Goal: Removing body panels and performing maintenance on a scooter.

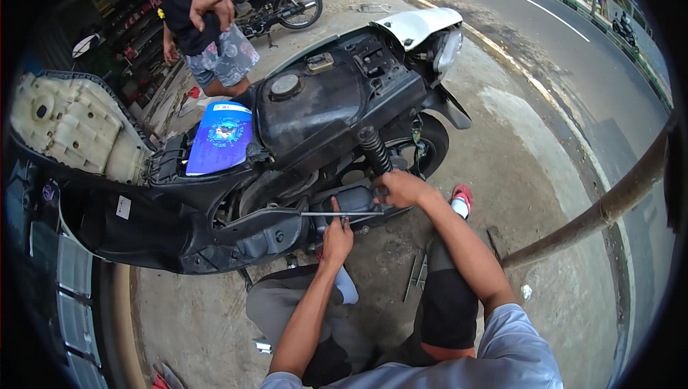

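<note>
A scooter with its body panels off stands in front of me, its black side cover [351, 197] close to my hands. My left hand [335, 240] is closed around a thin metal rod [358, 214], index finger raised along the cover. The rod lies level, its right end near my right hand [403, 190]. My right hand is curled at the cover, just below the black coil shock absorber [374, 151]. What its fingers grip is hidden.
A blue booklet [221, 138] lies on the scooter's frame beside the fuel tank cap [285, 86]. The seat [72, 127] is tipped up at left. A person [208, 30] stands beyond. A metal piece [416, 273] lies on the concrete; a wooden pole [595, 210] slants at right.
</note>
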`<state>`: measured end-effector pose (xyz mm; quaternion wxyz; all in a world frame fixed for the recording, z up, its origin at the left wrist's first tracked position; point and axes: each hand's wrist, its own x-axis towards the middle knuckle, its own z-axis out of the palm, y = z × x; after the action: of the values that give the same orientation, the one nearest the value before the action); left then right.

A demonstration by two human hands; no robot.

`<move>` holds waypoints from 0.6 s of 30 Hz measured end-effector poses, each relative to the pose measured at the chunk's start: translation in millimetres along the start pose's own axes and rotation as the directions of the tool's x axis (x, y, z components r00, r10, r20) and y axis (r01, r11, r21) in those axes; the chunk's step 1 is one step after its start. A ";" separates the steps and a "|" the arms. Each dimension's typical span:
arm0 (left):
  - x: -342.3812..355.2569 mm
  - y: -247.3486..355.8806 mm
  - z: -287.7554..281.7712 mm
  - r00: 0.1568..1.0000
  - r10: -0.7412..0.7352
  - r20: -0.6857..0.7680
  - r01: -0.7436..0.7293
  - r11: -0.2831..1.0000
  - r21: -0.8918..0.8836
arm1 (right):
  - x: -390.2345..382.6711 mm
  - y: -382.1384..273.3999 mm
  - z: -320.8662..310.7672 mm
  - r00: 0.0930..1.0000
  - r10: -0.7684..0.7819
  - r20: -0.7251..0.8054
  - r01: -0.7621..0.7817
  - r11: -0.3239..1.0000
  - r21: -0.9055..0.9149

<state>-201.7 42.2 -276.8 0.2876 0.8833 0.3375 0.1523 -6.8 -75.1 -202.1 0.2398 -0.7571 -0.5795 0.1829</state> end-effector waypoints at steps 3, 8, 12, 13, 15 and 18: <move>15.3 -13.6 -9.2 0.998 0.045 -0.042 -0.044 0.999 0.026 | -66.7 6.5 -6.0 0.769 0.238 -0.593 0.175 0.815 0.553; 17.9 14.0 -23.7 0.992 -0.066 0.105 0.072 0.996 -0.058 | -240.4 152.6 185.1 0.263 0.873 -0.412 -0.732 0.458 0.504; 12.5 2.0 -12.0 0.995 -0.031 0.095 0.035 0.998 -0.046 | -333.1 145.9 327.6 0.542 0.796 0.269 -0.840 0.519 0.157; 11.6 -1.0 -11.3 0.995 -0.029 0.096 0.033 0.999 -0.038 | -331.3 128.1 340.3 0.469 0.859 0.205 -0.883 0.450 0.133; 6.2 6.4 -10.3 0.994 -0.052 0.100 0.060 0.995 -0.078 | -318.4 122.6 364.7 0.339 0.941 0.015 -0.910 0.323 0.258; 5.1 0.1 -8.3 0.996 -0.049 0.075 0.053 0.997 -0.055 | -274.4 142.6 374.5 0.188 0.976 0.112 -0.846 0.103 0.523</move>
<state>-201.8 48.9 -269.8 0.3287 0.8708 0.3445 0.1222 -173.7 -313.8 -590.8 0.3236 -0.8799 0.1249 0.3248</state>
